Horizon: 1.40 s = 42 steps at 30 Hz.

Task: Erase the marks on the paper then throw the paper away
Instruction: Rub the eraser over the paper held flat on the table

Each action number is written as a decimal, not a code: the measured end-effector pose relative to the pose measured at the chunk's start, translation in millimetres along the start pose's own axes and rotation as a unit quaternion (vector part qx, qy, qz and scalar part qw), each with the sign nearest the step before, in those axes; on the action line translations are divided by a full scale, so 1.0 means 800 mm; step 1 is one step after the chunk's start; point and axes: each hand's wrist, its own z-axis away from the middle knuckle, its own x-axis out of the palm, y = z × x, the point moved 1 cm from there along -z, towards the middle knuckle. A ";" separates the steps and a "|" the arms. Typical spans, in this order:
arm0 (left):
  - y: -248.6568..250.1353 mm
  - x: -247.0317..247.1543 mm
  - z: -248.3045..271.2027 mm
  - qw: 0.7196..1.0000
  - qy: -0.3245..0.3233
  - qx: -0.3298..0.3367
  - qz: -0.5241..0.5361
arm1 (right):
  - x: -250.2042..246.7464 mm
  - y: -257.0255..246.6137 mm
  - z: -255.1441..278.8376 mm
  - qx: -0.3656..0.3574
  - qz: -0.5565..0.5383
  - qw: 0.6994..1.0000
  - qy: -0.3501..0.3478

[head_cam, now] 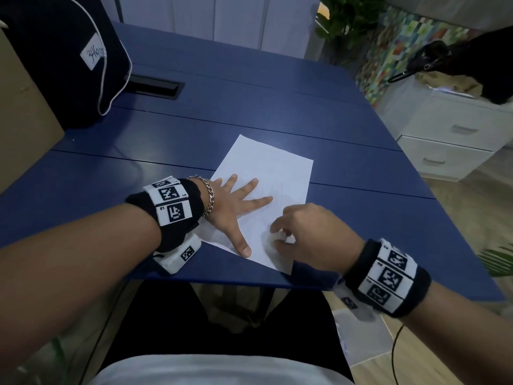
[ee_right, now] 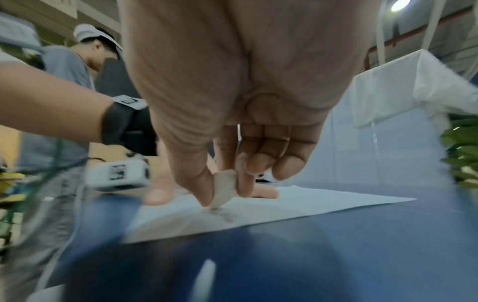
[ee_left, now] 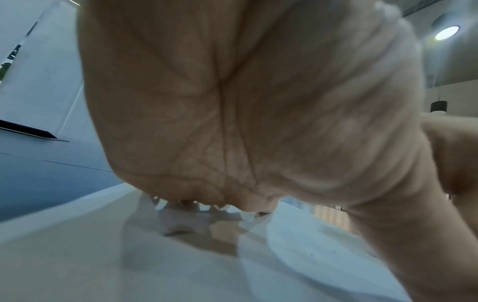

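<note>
Blue tabletop [head_cam: 249,112] under us is carrying the white paper [head_cam: 277,173] near its front edge, where we are pressing our left hand [head_cam: 236,201] flat with fingers spread while our right hand [head_cam: 308,234] is pinching a small eraser [ee_right: 223,188] down on faint marks [ee_right: 225,215].

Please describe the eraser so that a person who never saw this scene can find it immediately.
On the blue table lies one white paper. At its near corner, the right hand pinches the eraser: a small pale wedge, tip on the paper.
</note>
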 end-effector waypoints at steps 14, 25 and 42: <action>0.004 -0.003 0.000 1.000 -0.011 -0.010 -0.005 | -0.001 -0.001 0.010 -0.019 0.089 0.995 -0.031; 0.007 -0.006 0.001 1.000 -0.016 -0.016 -0.001 | 0.003 0.009 0.015 0.024 0.013 1.000 -0.011; 0.030 0.011 0.015 0.999 0.024 0.004 -0.030 | 0.001 0.017 0.011 0.020 -0.041 0.999 0.006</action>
